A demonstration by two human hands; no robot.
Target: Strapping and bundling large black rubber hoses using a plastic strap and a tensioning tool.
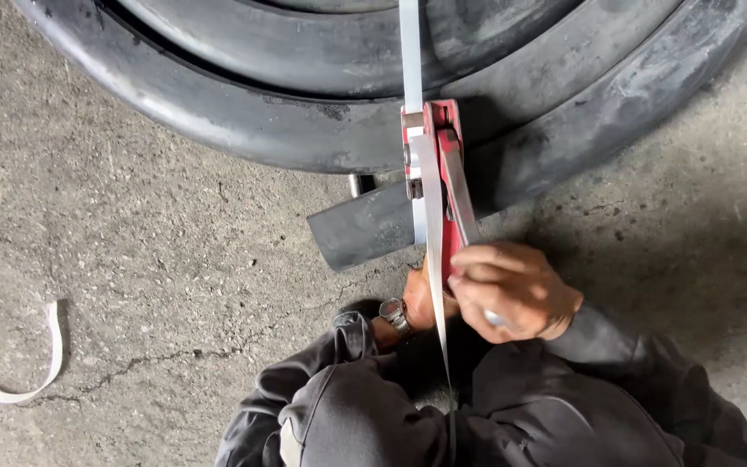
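A red strapping tool [443, 164] sits on a white plastic strap [411, 52] that runs over a large black rubber tyre [304, 112]. My right hand [516, 290] is closed around the tool's long handle, near its lower end. My left hand [417, 303] lies under the strap just left of the handle, mostly hidden by the strap and the right hand; a wristwatch [393, 313] shows on its wrist. The strap's loose tail [439, 311] runs down from the tool toward my dark sleeves.
A dark rubber flap [365, 227] sticks out from under the tyre beside the tool. A loose loop of white strap [28, 376] lies on the cracked concrete floor [157, 259] at the lower left.
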